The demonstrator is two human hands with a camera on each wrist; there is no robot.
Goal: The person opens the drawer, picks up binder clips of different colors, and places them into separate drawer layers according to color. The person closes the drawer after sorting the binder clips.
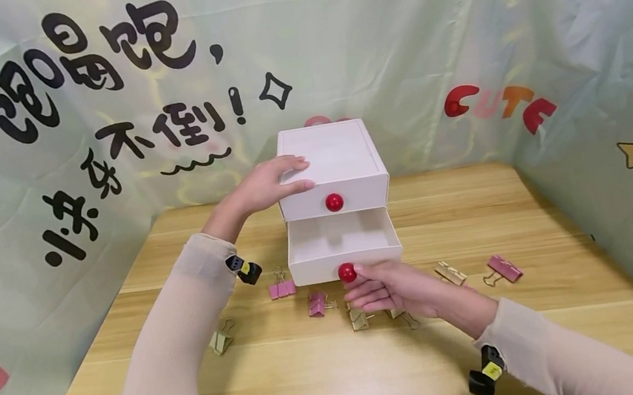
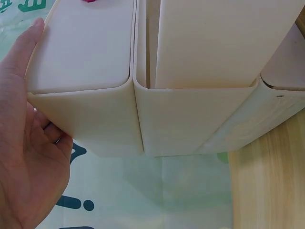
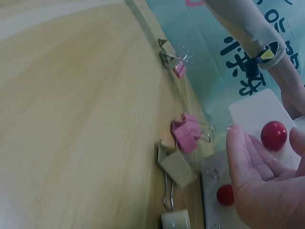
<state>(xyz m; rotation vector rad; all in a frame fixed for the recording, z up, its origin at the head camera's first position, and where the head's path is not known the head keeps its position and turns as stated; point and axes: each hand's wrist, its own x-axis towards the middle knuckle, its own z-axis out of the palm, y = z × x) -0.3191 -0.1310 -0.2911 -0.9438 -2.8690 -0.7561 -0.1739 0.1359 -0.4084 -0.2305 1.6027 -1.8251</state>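
Note:
A white drawer box [image 1: 330,150] stands at the back of the wooden table. My left hand [image 1: 267,185] rests on its top left edge, fingers extended over the top, thumb by the front edge. The drawer [image 1: 313,270] under the top one is pulled out. My right hand [image 1: 395,288] is at its red knob [image 3: 274,136], fingers loosely extended below and thumb side beside the knob; whether it touches is unclear. The right wrist view shows another red knob [image 3: 225,194] lower down, hidden from the head view. The top drawer, with its red knob [image 1: 334,202], is closed.
Several binder clips lie in front of the box: a pink clip [image 1: 282,289], another pink clip [image 1: 317,305], a gold clip [image 1: 358,319] and a gold clip [image 1: 222,338] farther left. To the right lies a pink clip [image 1: 505,268]. A printed curtain [image 1: 381,51] hangs behind.

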